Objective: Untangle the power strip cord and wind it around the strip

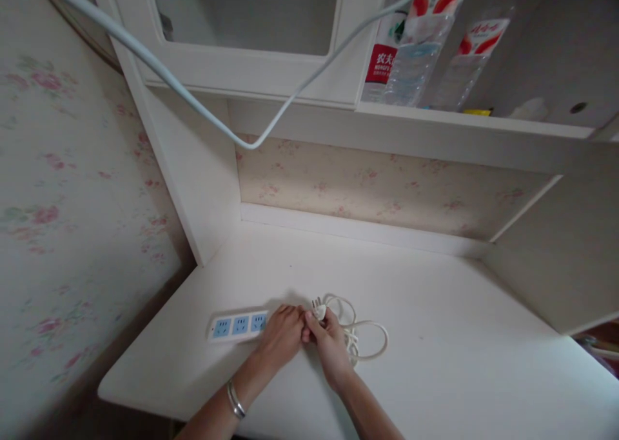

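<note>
A white plug (319,309) with metal prongs pointing up and away is pinched in my right hand (331,346). My left hand (285,330), a silver bracelet (235,399) on its wrist, is closed against the fingers of the right. What its curled fingers hold is hidden. A white power strip (236,326) with blue sockets lies on the desk, its right end covered by my left hand. Beside my right hand, the white cord (380,343) lies in loose loops, partly bunched behind the hand.
The white desk (459,337) has a cabinet (246,66) and an open shelf (483,124) above it. Plastic bottles (416,59) stand on that shelf. A pale cable (251,144) hangs across the upper view. Floral wallpaper (72,233) covers the left wall.
</note>
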### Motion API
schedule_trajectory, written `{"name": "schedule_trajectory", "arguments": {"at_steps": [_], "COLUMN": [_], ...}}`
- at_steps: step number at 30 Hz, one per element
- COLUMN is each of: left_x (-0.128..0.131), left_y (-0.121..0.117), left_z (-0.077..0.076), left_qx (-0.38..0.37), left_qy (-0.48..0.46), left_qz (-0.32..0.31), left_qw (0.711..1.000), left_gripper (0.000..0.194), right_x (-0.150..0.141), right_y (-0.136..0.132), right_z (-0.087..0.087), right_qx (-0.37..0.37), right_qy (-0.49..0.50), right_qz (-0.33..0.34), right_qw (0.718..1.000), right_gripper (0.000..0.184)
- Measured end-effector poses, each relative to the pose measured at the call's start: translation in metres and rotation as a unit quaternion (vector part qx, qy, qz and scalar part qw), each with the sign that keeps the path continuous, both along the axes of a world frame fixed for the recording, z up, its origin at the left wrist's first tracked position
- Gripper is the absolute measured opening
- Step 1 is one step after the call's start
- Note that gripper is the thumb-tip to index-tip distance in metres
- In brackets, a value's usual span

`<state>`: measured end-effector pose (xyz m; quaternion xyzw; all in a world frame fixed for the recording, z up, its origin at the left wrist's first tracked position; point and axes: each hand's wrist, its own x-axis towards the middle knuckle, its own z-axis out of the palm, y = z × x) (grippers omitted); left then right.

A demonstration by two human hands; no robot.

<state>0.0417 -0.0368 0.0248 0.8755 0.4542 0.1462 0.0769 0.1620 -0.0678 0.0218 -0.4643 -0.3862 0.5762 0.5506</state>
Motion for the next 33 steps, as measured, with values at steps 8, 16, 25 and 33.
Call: {"name": "schedule_trajectory", "arguments": {"at_steps": [8,16,25,33], "left_x": [0.001,0.0,-0.006,-0.008], "left_y": [-0.004,-0.013,-0.005,0.001], "left_z": [0.021,0.021,0.014,0.019], "left_qx": [-0.084,-0.084,-0.077,-0.093], "left_qy": [-0.009,-0.065,-0.079,-0.118], "left_qz": [-0.007,0.001,0.003,-0.002], "left_qw": [0.996,0.994,0.994,0.989], "left_gripper": [0.023,0.014,0.018,0.024], "right_x": [-0.006,-0.001,0.018,0.034], "right_y": [0.006,0.009,-0.003,-0.034], "right_z": [0.002,0.011,0.02,0.013], "right_qx": [0.001,-0.018,0.019,0.157], "right_qy": [0.045,0.14,-0.343,-0.583], "right_qz": [-0.064,-0.058,0.012,0.031], "right_qw": [0.997,0.988,0.939,0.797], "right_gripper": [0.036,0.033,0.027,0.045]}}
